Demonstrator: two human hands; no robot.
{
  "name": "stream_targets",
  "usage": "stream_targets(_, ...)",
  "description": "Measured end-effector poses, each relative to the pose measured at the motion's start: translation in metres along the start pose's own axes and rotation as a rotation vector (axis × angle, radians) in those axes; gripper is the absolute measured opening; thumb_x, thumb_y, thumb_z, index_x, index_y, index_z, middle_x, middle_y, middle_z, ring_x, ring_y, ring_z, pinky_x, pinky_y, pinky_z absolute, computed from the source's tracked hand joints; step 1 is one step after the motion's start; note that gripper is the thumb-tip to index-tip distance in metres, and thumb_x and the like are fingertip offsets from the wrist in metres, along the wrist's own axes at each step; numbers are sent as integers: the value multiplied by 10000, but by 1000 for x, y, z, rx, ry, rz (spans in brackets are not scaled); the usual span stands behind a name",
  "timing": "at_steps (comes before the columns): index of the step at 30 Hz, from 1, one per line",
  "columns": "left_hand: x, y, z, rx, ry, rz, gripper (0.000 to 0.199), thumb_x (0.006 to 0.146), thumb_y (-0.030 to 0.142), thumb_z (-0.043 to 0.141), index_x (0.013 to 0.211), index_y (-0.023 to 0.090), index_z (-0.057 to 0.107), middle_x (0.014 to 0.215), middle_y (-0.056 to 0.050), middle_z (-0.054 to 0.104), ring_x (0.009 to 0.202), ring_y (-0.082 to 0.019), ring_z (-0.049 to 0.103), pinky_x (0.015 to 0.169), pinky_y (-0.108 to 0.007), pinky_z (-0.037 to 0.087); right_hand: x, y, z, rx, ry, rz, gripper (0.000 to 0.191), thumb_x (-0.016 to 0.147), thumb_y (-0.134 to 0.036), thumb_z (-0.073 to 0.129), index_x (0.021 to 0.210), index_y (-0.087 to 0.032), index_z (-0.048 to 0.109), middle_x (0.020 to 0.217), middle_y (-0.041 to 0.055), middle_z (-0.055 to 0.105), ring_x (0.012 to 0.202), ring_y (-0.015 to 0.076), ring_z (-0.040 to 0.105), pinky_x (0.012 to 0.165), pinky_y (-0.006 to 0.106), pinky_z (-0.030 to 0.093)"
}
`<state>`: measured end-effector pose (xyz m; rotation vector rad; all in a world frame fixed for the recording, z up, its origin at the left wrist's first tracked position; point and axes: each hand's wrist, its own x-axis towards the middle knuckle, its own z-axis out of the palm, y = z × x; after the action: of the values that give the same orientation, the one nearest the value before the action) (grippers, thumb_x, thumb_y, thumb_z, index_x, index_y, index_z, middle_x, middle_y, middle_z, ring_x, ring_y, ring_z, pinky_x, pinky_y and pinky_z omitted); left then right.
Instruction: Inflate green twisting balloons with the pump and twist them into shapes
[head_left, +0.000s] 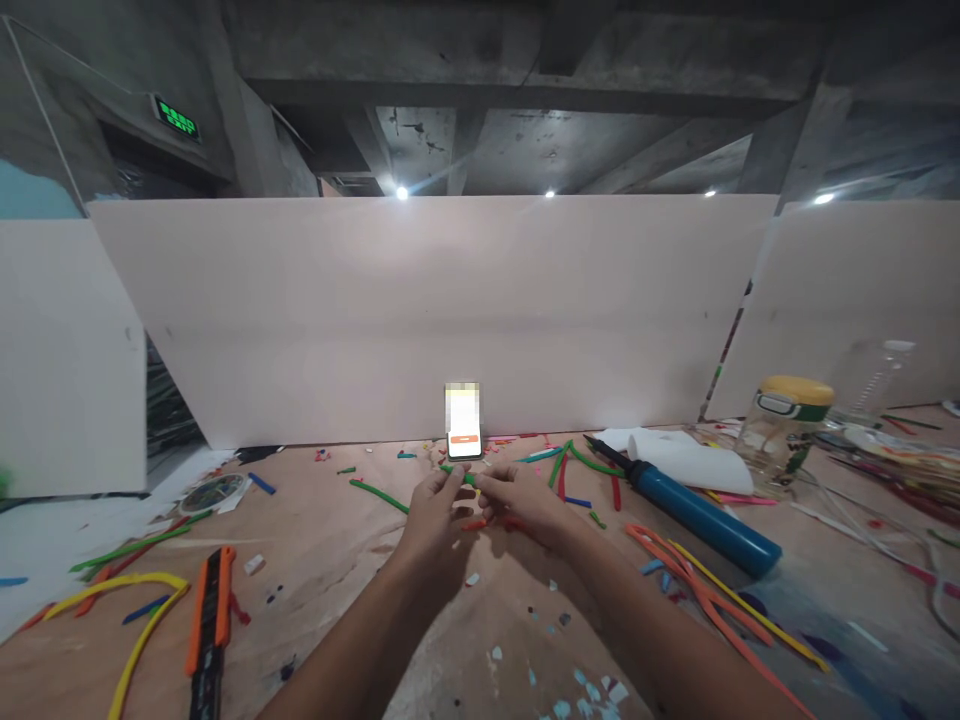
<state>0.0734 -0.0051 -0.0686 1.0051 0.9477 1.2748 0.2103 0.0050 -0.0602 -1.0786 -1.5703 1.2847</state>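
With our left hand (435, 497) and right hand (519, 495) nearly meeting, we are pinching the green strip (469, 480) between their fingertips; we are risking a slip or snap if either is tugging unevenly; we are risking toppling the phone (464, 425) just beyond both hands by jerking forward.

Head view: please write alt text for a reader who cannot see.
A person's left hand and right hand pinch a green balloon piece over a littered table, facing an upright smartphone near a pale panel. A blue hand pump lies right, an orange-and-black tool left.
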Motion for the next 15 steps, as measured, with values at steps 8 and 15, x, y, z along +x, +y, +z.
stream_targets(8,5,-2,-5,-43,59,7,257,648,360,749,703,123,668,702,-67,621,610,-136,567,575,-251,443,2,-13,-21,-388,142,-70,278,797,-421,532,849,-172,645,804,56,674,735,178,626,685,292,496)
stream_targets(15,12,5,-13,-200,94,-1,267,644,374,757,740,139,673,783,-58,640,633,-105,557,576,-217,459,-8,11,-125,-948,644,157,537,749,-317,547,1226,-72,506,1259,278,477,1210,430,396,950,567,297)
